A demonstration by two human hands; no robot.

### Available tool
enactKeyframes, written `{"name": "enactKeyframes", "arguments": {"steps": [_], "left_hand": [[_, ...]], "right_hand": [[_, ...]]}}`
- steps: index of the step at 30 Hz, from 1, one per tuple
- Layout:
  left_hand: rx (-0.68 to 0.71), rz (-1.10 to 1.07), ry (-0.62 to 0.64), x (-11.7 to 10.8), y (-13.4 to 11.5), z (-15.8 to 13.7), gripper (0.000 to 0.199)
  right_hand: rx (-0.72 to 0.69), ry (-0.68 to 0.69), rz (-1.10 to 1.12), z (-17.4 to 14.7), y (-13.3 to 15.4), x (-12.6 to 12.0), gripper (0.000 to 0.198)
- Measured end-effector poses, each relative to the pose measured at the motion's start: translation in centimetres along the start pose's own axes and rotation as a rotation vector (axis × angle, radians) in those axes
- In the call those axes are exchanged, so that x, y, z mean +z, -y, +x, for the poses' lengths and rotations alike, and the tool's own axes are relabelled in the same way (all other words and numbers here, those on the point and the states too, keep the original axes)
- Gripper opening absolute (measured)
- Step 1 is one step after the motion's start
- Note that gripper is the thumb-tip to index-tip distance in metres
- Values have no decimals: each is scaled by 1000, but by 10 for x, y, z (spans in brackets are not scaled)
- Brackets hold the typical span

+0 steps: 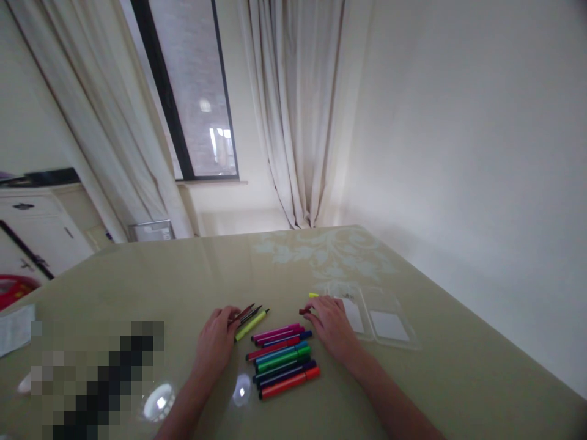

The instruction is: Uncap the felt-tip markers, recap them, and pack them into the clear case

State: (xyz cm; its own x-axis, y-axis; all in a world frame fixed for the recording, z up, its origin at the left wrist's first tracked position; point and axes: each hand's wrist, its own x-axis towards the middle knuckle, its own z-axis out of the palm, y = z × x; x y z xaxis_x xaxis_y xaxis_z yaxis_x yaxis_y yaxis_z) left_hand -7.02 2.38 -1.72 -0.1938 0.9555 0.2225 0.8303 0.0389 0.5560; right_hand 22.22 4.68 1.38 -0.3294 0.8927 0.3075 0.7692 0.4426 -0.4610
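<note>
My left hand [216, 343] lies at the left of the row of pens, its fingers closed on a brown felt-tip pen [244, 311] with a bare dark tip. Beside it are a dark pen [251, 314] and a yellow-green pen [252, 325], both with tips exposed and pointing away to the right. Between the thumb and fingers of my right hand [334, 325] is a small dark red pen cap [304, 311]. A yellow cap [313, 296] shows just beyond those fingers. Between my forearms, capped felt-tip pens [282, 355] in several colours lie side by side.
A clear plastic case [394, 339] with white inserts lies unfolded behind my right hand, partly covered by it. The glossy table [206, 269] meets a wall on the right. At the left edge are a pale paper or cloth [17, 330] and a red object [17, 291].
</note>
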Motion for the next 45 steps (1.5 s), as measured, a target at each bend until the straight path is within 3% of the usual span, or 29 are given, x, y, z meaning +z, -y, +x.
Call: {"name": "enactKeyframes", "arguments": {"steps": [5, 10, 18, 28, 41, 45], "left_hand": [[84, -200, -71, -2, -13, 0, 32], [191, -426, 50, 1, -36, -8, 35], [210, -436, 174, 6, -48, -17, 30], [272, -438, 188, 7, -57, -23, 27], [248, -478, 172, 3, -61, -24, 29], [223, -464, 193, 5, -61, -25, 32]], "right_hand": [[-34, -14, 57, 0, 1, 0, 9], [-115, -110, 171, -1, 3, -1, 8], [-181, -159, 197, -4, 7, -1, 7], [-204, -113, 285, -4, 8, 1, 9], [-87, -58, 509, -5, 10, 3, 12], [-67, -170, 483, 2, -5, 1, 23]]}}
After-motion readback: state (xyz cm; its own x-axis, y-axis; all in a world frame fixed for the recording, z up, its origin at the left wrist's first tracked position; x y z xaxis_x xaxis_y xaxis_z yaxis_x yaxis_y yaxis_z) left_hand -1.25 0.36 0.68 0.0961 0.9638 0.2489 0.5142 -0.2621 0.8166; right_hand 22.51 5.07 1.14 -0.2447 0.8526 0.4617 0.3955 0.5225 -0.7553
